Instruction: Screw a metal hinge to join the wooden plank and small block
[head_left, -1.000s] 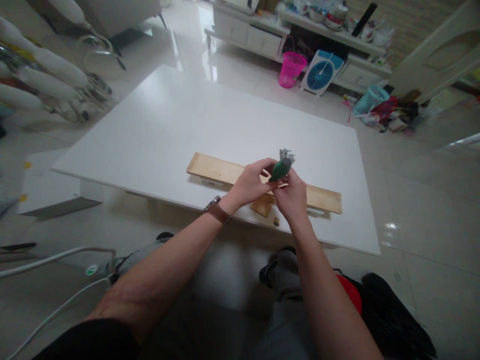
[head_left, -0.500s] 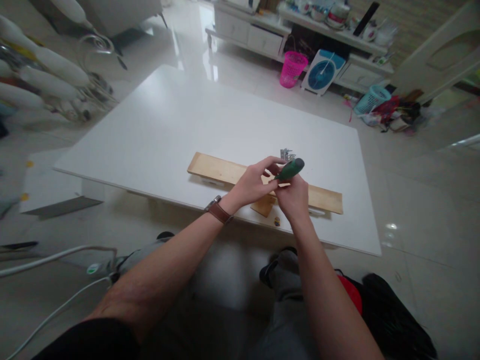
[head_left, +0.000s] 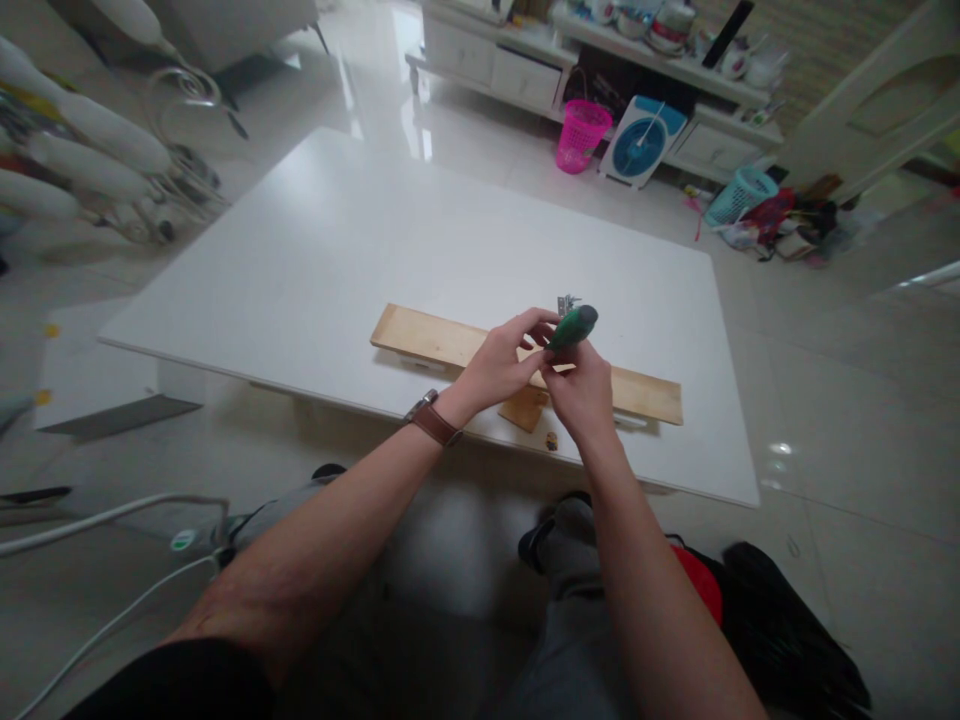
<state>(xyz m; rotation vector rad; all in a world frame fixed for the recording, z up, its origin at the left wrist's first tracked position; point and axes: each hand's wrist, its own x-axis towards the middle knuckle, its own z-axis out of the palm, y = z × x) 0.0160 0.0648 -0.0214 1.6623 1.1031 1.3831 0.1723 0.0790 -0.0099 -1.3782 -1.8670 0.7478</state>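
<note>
Above the wooden board [head_left: 431, 335] on the desk [head_left: 375, 230], the left hand [head_left: 501, 364] is gripping the green-handled tool [head_left: 574, 327], the right hand [head_left: 585, 394] is curling beneath, its hold hidden, and the tool's thick handle is probably offering a light, stiff grasp.

A low white cabinet [head_left: 525, 80] bears dishes [head_left: 671, 27] along its top. On the floor [head_left: 862, 470] at its front edge stand a pink basket [head_left: 582, 137] and, just beside it, a blue-and-white fan [head_left: 640, 145]; near the cabinet's right corner, a light-blue basket [head_left: 739, 197] adjoins a mixed heap [head_left: 795, 232]. Grey furniture [head_left: 244, 35] stands apart from its left end.
</note>
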